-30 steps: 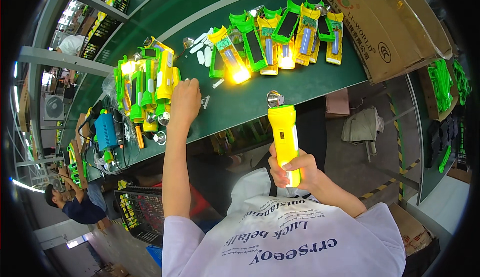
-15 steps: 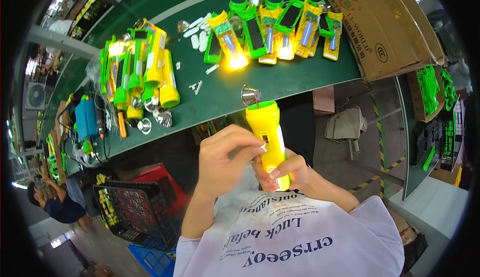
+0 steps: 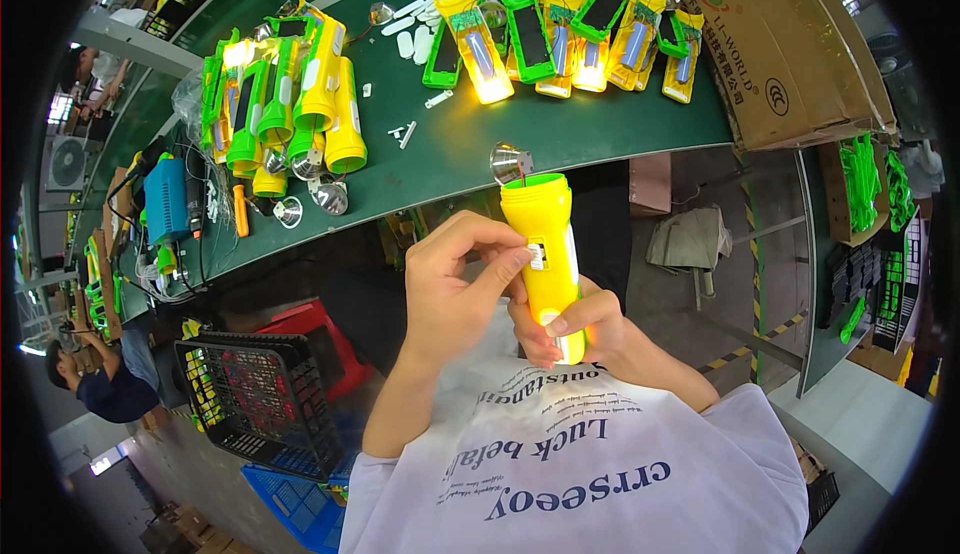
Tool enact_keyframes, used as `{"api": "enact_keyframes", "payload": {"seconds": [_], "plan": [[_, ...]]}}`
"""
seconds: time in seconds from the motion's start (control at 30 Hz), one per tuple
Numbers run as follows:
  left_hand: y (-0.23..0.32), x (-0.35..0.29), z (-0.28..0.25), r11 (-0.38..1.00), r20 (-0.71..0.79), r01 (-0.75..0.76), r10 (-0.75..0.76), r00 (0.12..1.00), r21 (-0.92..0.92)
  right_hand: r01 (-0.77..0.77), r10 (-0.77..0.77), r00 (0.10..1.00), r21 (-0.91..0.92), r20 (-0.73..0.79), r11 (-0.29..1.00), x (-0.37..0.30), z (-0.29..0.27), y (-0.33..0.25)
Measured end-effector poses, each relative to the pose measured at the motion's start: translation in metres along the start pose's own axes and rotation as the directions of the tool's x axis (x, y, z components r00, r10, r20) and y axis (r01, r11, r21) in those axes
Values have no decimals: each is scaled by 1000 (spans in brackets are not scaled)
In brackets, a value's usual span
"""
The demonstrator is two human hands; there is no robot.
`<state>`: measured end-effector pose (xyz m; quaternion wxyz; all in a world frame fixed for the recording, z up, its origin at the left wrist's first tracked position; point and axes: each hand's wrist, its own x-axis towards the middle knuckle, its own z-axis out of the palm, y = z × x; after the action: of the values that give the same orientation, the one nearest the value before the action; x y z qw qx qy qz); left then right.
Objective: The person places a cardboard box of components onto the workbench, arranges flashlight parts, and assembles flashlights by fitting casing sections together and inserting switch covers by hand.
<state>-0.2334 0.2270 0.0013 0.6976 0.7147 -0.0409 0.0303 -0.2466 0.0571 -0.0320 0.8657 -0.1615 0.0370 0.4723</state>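
Note:
A yellow flashlight body (image 3: 548, 289) stands tilted in my right hand (image 3: 596, 322), whose fingers wrap round its lower end. From its wide open top a silver reflector cup (image 3: 507, 162) hangs out on thin wires. My left hand (image 3: 445, 279) pinches a small white plastic piece (image 3: 536, 255), probably a switch button, against the square slot in the flashlight's side. The fingertips partly cover that piece. On the green table (image 3: 430, 179) beyond lie small white plastic parts (image 3: 403, 134).
Yellow and green flashlights (image 3: 285, 94) are heaped at the left; several opened bodies (image 3: 555, 44), one lit, lie at the back. A cardboard box (image 3: 790, 64) is at the right. An orange screwdriver (image 3: 240, 212) and a blue device (image 3: 166, 200) lie left, a black crate (image 3: 255, 399) below.
The white piece in my left fingers has come up to the slot and now sits against it. The flashlight has shifted slightly right and upward in view.

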Motion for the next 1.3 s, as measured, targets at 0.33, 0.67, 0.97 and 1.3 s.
{"api": "enact_keyframes", "payload": {"seconds": [0.33,0.67,0.97,1.3], "plan": [[-8,-4,-1,988,-97,82,-96,991,-134,-79,67,986,-75,-150,994,-2,-11,9],[-22,-14,-1,936,-32,59,-74,997,-346,18,-23,998,-78,-54,997,6,0,16],[-30,-28,1,873,31,125,-126,992,-471,-12,5,995,-68,-96,998,6,5,22],[-43,-27,19,707,280,382,-263,923,-595,-37,29,988,-50,-153,998,-1,-6,25]]}}
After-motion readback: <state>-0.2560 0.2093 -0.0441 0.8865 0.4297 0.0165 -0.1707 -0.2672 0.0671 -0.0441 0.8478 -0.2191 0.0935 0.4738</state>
